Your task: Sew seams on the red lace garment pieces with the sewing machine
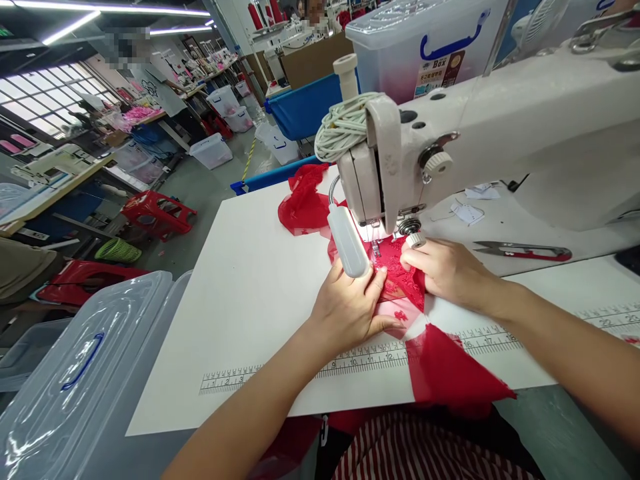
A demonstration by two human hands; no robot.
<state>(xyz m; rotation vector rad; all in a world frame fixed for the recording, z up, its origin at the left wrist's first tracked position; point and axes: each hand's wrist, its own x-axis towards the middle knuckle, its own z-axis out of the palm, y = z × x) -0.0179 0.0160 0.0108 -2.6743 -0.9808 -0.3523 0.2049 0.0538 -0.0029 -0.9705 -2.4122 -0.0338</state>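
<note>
A white sewing machine [500,127] stands on a white table [250,287]. Red lace fabric [400,277] lies under its needle, runs back behind the machine and hangs over the front edge toward my lap. My left hand [350,307] lies on the fabric just left of the needle, fingers pressed flat on the lace. My right hand [445,270] rests on the lace right of the presser foot, fingers curled and pinching its edge. A small white lamp [347,240] juts out above my left hand.
Red-handled thread snips [525,251] lie on the machine bed to the right. A ruler strip [360,360] runs along the table front. A clear lidded plastic box [75,373] sits at my left, another [425,47] behind the machine. Red stools and workbenches fill the room beyond.
</note>
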